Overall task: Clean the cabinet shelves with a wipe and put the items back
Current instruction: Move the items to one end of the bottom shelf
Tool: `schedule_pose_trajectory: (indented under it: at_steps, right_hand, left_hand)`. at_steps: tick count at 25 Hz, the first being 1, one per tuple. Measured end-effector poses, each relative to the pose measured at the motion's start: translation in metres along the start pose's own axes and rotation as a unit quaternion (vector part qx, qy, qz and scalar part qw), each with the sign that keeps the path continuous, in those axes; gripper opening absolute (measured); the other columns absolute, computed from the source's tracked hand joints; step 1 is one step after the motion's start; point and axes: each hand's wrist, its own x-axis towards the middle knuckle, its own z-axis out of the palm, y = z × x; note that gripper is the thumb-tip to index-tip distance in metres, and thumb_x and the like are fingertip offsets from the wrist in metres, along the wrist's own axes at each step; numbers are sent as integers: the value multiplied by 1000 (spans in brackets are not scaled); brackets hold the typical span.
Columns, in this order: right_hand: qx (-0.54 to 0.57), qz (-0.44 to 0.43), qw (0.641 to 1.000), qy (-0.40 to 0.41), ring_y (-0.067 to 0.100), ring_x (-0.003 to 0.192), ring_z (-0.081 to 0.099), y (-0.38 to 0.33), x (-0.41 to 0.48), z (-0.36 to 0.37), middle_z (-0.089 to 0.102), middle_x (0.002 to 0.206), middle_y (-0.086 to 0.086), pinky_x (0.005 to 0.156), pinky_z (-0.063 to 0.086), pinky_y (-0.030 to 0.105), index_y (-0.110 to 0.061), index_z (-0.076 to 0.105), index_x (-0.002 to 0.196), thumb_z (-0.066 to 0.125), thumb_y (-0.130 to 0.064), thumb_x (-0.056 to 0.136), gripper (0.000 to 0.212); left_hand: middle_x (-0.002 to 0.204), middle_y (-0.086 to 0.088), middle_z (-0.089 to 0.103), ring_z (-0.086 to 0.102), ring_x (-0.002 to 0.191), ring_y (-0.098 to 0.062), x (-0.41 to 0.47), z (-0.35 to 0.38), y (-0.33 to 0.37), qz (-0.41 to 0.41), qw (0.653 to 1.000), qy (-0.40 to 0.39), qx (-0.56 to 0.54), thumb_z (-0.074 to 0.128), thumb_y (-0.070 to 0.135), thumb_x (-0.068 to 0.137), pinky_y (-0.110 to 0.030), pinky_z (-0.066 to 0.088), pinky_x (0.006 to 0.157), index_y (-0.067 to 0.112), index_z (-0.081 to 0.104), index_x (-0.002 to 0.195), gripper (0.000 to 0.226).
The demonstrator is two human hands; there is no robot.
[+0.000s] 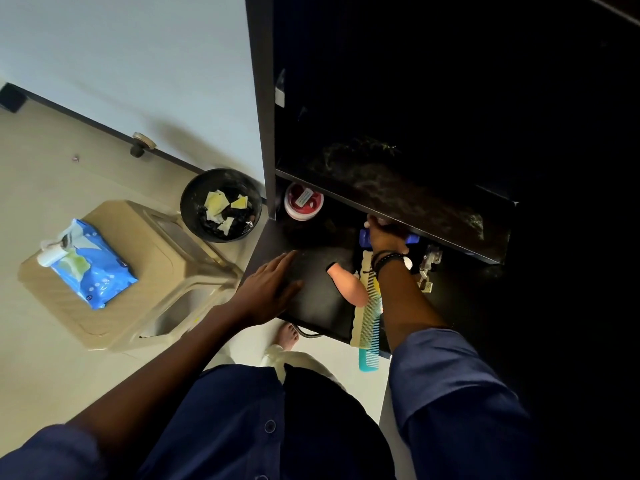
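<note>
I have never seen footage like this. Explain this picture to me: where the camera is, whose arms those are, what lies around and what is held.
There is no machine here: a person wears one camera on the head, so you look down along their own arms. The left hand rests flat, fingers straight, on the dark lower shelf. The right hand reaches under the dusty upper shelf and grips a blue container. Beside it lie a pink bottle and a teal comb; a red-lidded jar stands further back. On the floor, a pack of wipes lies on a beige stool, next to a black bin with paper scraps.
</note>
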Motion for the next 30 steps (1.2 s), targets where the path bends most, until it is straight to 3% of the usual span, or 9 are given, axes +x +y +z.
schedule_pose_trajectory:
  at_steps: [3,7,11,13,17,21,24,28,30]
  right_hand:
    - [-47,-45,998,9,39,123,45,8,-1,19,33,141,22,103,43,42,-9,39,138,74,-46,76,80]
    - [-155,-150,976,-7,43,122,43,25,-6,49,36,137,26,99,44,50,-14,47,133,73,-46,76,70]
    - [-172,-205,963,-27,41,123,43,40,-5,49,36,140,24,98,47,47,-19,48,134,74,-30,78,62]
    - [-191,-237,950,-63,38,124,45,46,0,42,40,141,21,100,47,43,-23,47,137,71,-19,81,61]
    - [-225,-283,930,-68,32,126,48,54,6,33,51,139,15,102,41,36,-18,47,139,65,-14,85,57]
    - [-221,-271,936,-45,31,124,52,53,11,36,53,137,12,96,46,35,-19,53,135,66,-21,87,50]
    - [-206,-252,945,-19,34,123,52,46,13,46,52,137,14,93,48,40,-18,48,136,69,-23,85,55]
    - [4,-98,995,-15,39,126,49,30,13,62,43,142,20,103,44,51,-8,23,142,84,-13,67,97]
    - [84,-15,996,-22,40,120,53,25,13,68,41,140,21,99,48,52,-7,20,139,85,-10,63,100]
  left_hand:
    - [156,-6,25,30,140,-27,8,-1,4,10,1000,7,-16,41,46,96,-43,32,112,25,11,151,66]
    - [152,-9,28,38,134,-31,32,-9,30,64,996,63,-11,48,41,94,-42,39,107,24,16,150,67]
    - [159,-9,6,15,144,-36,65,-16,54,111,992,54,9,58,23,90,-48,31,113,29,8,151,79]
    - [159,-10,4,11,145,-36,77,-18,60,119,991,47,29,58,20,89,-49,30,114,27,9,152,80]
    - [153,-13,22,49,123,-34,90,-19,74,90,992,30,83,56,24,91,-46,47,98,24,28,147,62]
    - [122,-14,55,62,95,-35,82,-25,74,80,982,146,87,55,20,92,-46,54,77,12,50,127,37]
    - [122,-19,56,64,90,-38,68,-35,58,82,970,216,82,54,16,92,-46,54,72,9,57,121,30]
    - [126,-24,55,64,96,-36,50,-47,34,73,961,261,48,58,13,91,-36,55,80,8,60,121,31]
    - [123,-24,58,64,99,-36,46,-51,24,63,960,268,51,59,11,90,-36,53,82,8,61,120,31]
